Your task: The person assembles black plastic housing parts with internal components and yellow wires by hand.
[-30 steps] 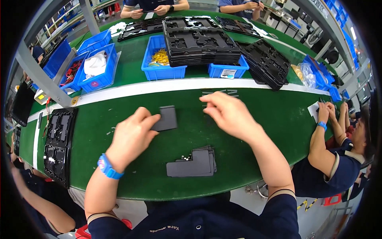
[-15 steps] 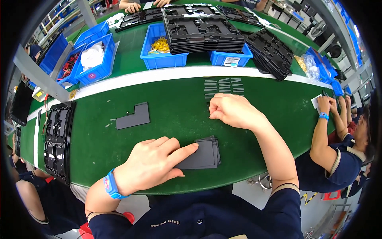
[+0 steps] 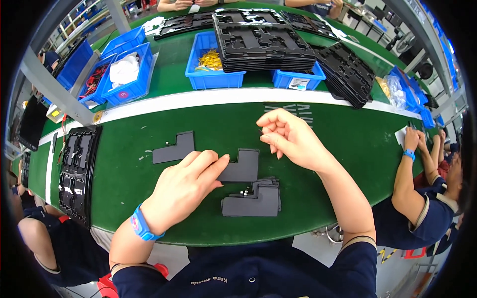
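My left hand [image 3: 186, 181] is closed on the left part of an L-shaped dark grey flat piece [image 3: 247, 168], which looks like a battery pack. Its fingers hide that end. Just nearer to me lies a stack of similar L-shaped pieces [image 3: 253, 204], slightly fanned, with tiny whitish bits at the notch. Farther left, a single L-shaped piece [image 3: 176, 150] rests on the green table. My right hand [image 3: 290, 136] hovers beyond the held piece, fingers curved and apart, and I see nothing in them. Thin grey strips [image 3: 303, 111] lie in rows behind it, partly covered by the hand.
Black moulded trays [image 3: 263, 44] are piled over blue bins [image 3: 216, 80] at the back, with more black trays [image 3: 348, 69] to their right. Another tray stack [image 3: 77, 174] sits at the left edge. Blue bins [image 3: 128, 94] stand back left. A co-worker [image 3: 422, 184] works at the right.
My left hand has moved from the stack to a piece lying just beyond it, uncovering the stack's notched side. My right hand's fingers have spread from a closed pinch near the strips.
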A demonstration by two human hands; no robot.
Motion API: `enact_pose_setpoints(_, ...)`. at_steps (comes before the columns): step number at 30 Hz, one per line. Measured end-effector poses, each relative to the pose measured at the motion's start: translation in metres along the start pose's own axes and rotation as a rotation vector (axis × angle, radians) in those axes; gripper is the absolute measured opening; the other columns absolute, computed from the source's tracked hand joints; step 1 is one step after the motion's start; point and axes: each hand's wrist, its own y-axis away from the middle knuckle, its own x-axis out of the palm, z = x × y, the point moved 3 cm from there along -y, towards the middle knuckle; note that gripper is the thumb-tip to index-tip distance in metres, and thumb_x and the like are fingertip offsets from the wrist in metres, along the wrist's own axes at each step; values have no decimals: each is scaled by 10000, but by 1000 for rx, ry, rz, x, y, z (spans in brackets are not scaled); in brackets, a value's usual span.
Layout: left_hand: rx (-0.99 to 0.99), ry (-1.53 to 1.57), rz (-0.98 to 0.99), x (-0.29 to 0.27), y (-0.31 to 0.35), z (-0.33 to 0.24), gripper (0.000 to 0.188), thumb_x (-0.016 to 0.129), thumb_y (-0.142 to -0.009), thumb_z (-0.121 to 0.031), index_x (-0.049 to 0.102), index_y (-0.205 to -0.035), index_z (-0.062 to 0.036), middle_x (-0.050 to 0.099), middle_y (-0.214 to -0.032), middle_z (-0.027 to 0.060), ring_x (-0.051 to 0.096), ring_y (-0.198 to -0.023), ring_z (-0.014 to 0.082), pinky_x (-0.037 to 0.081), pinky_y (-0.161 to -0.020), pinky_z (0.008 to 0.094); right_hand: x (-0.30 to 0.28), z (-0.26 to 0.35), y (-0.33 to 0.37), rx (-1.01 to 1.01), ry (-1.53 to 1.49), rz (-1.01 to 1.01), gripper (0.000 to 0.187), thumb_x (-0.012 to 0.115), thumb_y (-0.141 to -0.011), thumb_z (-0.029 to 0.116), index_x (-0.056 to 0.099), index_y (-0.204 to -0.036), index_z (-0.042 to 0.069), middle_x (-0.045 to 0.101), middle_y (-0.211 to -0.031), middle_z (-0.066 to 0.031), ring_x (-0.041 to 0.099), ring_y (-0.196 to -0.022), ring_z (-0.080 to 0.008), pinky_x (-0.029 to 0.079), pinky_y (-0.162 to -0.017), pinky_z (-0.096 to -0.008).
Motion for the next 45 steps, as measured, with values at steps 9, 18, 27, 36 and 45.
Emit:
enact_pose_setpoints(9, -9, 42, 14, 15, -3, 13, 520, 780, -729, -103, 619, -1223, -108, 539, -1025, 51, 626, -883, 223, 538, -628, 332, 19, 2, -3, -125, 183, 34, 73, 662, -921, 13, 663, -990, -10, 602, -863, -14, 582, -727, -70, 498, -629, -239)
enact_pose_setpoints(18, 2, 10, -19, 19, -4, 12, 520, 790, -703, -103, 636, -1199, -130, 536, -985, 40, 633, -838, 199, 539, -589, 317, 26, 5, -2, -211, 375, 2, 65, 666, -908, 8, 679, -966, -18, 587, -893, -62, 606, -771, -137, 504, -666, -280)
enact_pose_setpoints(27, 28, -11, -38, 18, -3, 12, 371, 718, -812, -147, 637, -1174, -130, 511, -976, 32, 619, -840, 166, 523, -553, 286, 28, 8, 2, -216, 409, -21, 66, 682, -900, 22, 681, -950, -22, 593, -882, -55, 610, -771, -128, 508, -661, -275)
enact_pose_setpoints(36, 61, -96, -31, 23, -3, 11, 413, 641, -802, -77, 625, -1214, -106, 527, -1026, 36, 609, -885, 170, 543, -582, 277, 19, -8, -6, 239, 85, 124, 161, 685, -938, 169, 666, -884, 18, 652, -740, -6, 549, -603, -56, 472, -540, -230)
enact_pose_setpoints(45, -61, -32, -176, 18, -3, 17, 499, 755, -756, -103, 615, -1235, -107, 558, -1041, 41, 638, -864, 191, 561, -609, 295, 22, -13, -7, 21, -206, 20, 371, 638, -949, 68, 588, -1314, 25, 668, -1017, -29, 573, -796, -66, 508, -739, -235)
